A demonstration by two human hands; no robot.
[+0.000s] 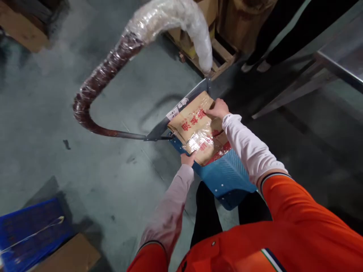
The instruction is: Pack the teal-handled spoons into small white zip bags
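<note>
A stack of flattened cardboard with red printed characters lies on the blue platform trolley, against its handle end. Shiny clear film and tape cover part of the stack. My left hand is closed on its near left edge. At the upper right edge, my right hand grips the cardboard, its fingers bent over the top. The trolley's handle arches up to the left, wrapped in plastic film over brown and white padding.
Behind the trolley stands a wooden pallet with cartons. Another person's legs are at the upper right, near a metal table. A blue crate and a cardboard box sit at the lower left.
</note>
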